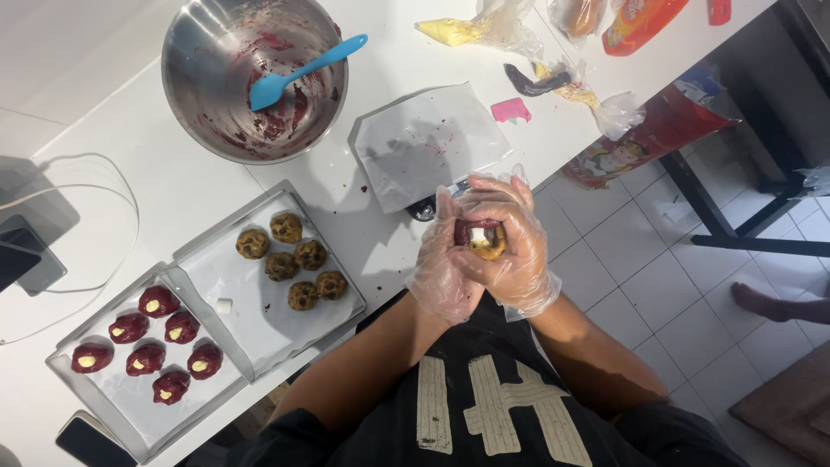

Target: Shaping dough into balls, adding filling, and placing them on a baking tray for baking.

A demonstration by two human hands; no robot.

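Note:
Both my hands wear clear plastic gloves and meet in front of my chest. My left hand [441,268] cups a ball of dough [484,239] from below, part dark red and part tan with chocolate chips, with a white piece in it. My right hand [510,251] wraps over the same ball from the right. A tray [259,333] lined with white paper holds several chocolate-chip dough balls [292,259]. A second tray [130,406] to its left holds several red dough balls with white centres [147,346].
A steel mixing bowl [199,52] smeared with red batter holds a blue spatula [303,69]. A paper-covered scale [428,143] stands beside it. Piping bags [484,30] and packets lie at the table's far end. A phone [91,441] lies near the trays. A person's foot [765,303] rests on the tiled floor.

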